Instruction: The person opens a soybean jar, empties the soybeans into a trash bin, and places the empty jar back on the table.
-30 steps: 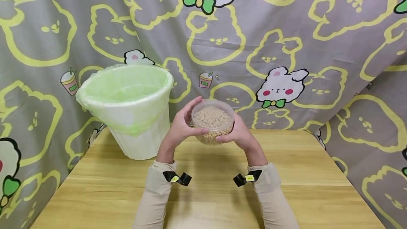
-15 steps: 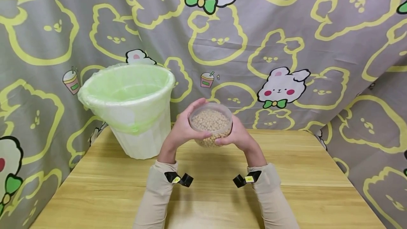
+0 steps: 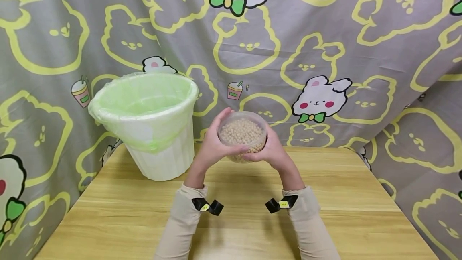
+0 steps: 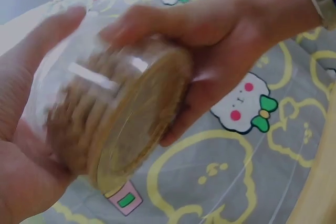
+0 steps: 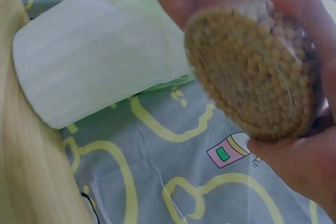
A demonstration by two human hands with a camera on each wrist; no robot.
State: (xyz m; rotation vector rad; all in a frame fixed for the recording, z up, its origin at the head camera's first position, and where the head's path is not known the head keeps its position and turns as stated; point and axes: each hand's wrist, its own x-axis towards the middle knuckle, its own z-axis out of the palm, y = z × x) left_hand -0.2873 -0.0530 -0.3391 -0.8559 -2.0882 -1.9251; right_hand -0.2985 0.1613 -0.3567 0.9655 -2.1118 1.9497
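Head view: the left hand (image 3: 211, 147) and right hand (image 3: 268, 151) clasp a clear tub of beans (image 3: 242, 135) between them above the tabletop (image 3: 231, 220), its mouth tipped toward the person; the lined bin (image 3: 144, 123) stands to its left, nearer the left hand. Left wrist view: both hands curl around the tub (image 4: 113, 124), its base toward the camera. Right wrist view: the bin (image 5: 100, 51) lies just beyond the tub (image 5: 252, 72).

— Where does the bin (image 3: 149, 131) stand?
— On the table (image 3: 231, 228), at its far left corner, against the curtain (image 3: 325, 31).
— And the container (image 3: 242, 135)?
— Right of the bin, above the far edge, between both hands.
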